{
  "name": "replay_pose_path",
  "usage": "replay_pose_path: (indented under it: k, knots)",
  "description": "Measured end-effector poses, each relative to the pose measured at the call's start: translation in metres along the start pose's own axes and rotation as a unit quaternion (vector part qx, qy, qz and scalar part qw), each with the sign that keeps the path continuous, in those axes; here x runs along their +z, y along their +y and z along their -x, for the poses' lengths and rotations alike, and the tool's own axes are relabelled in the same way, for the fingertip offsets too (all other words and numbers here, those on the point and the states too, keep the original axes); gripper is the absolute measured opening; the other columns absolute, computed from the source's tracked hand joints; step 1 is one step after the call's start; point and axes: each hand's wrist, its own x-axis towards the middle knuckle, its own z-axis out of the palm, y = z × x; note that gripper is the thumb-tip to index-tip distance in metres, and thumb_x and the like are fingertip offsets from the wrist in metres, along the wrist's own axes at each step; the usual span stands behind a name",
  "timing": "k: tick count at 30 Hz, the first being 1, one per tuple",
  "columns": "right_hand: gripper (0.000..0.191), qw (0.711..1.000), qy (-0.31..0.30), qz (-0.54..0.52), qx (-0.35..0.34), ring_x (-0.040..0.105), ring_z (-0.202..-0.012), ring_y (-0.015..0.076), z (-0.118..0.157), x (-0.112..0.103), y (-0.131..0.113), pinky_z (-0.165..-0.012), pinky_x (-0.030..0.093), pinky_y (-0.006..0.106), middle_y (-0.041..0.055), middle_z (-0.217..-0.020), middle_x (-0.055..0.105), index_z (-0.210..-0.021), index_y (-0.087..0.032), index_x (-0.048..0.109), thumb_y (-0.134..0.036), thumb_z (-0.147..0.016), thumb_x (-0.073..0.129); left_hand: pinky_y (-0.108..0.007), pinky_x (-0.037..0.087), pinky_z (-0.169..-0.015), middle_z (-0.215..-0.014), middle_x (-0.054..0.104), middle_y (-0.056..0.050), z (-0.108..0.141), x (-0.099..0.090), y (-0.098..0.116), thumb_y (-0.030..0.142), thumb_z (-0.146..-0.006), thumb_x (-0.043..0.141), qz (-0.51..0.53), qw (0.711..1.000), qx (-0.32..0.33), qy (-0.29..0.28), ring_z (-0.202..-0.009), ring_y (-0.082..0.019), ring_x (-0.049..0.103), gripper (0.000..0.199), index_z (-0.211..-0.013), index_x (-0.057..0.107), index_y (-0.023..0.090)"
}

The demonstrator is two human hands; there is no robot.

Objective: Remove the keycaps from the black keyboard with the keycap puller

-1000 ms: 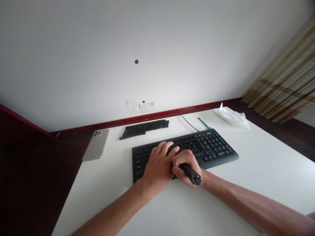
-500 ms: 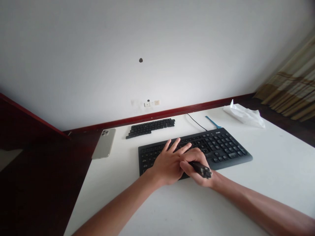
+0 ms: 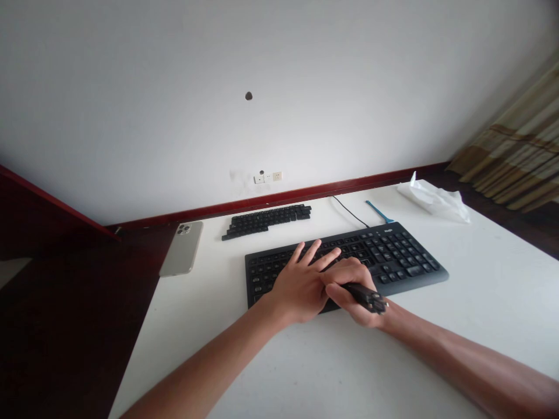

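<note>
A black keyboard lies on the white table, its left half showing bare key sockets and its right half still capped. My left hand rests flat on the left-middle of it, fingers spread. Crossing against the left hand's thumb side, my right hand is closed round a black-handled tool. The handle's butt, with several small metal ends, points toward me; the working tip is hidden under the hands. Behind the keyboard, removed black keycaps are laid out in rows.
A silver phone lies by the table's left edge. Behind the keyboard are its black cable and a thin blue tool. A white plastic bag sits at the far right of the white table.
The tool's butt end has tipped slightly to the right and up with my right hand. My left hand stays on the keyboard. The view has shifted a little.
</note>
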Motion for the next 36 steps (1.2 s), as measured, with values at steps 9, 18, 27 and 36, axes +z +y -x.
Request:
replay_pose_path:
  k: [9,18,27,36]
  knots:
    - [0.042,0.999,0.003,0.028,0.023,0.03,-0.052,0.0126,0.007,-0.001,0.004,-0.052,0.024,0.031,-0.003,-0.056,0.031,-0.062,-0.022,0.033,-0.029,-0.099,0.05,-0.06,0.016,-0.13,-0.174,0.026,0.003,0.001,0.001,-0.001,0.031,-0.107,0.04,0.011,1.0,-0.001,0.016,-0.163,-0.035,0.013,0.056,-0.163,0.036,0.033]
    - [0.037,0.997,0.056,0.043,0.039,0.031,-0.047,0.01,0.001,0.003,0.001,-0.049,0.027,0.028,-0.0045,-0.05,0.035,-0.058,-0.021,0.037,-0.02,-0.091,0.053,-0.06,0.015,-0.131,-0.174,0.025,0.002,0.0,0.002,0.002,0.034,-0.109,0.036,0.025,0.999,-0.016,0.024,-0.163,-0.035,0.013,0.056,-0.165,0.031,0.032]
    - [0.032,0.996,0.047,0.041,0.071,0.042,-0.048,0.0097,-0.007,0.004,0.0,-0.048,0.036,0.025,-0.0039,-0.052,0.049,-0.059,-0.02,0.049,-0.021,-0.087,0.063,-0.058,0.013,-0.132,-0.175,0.021,0.0,0.0,0.0,0.002,0.033,-0.109,0.037,0.036,0.999,-0.016,0.007,-0.163,-0.034,0.009,0.058,-0.166,0.03,0.028]
    - [0.052,0.974,0.119,-0.101,0.162,0.027,-0.048,0.0095,-0.007,0.005,0.004,-0.046,0.023,0.029,-0.0045,-0.049,0.032,-0.052,-0.021,0.037,-0.033,-0.094,0.063,-0.056,0.017,-0.132,-0.173,0.028,0.003,0.001,0.003,0.003,0.04,-0.113,0.028,0.021,0.999,-0.017,0.037,-0.163,-0.032,0.016,0.051,-0.162,0.039,0.032]
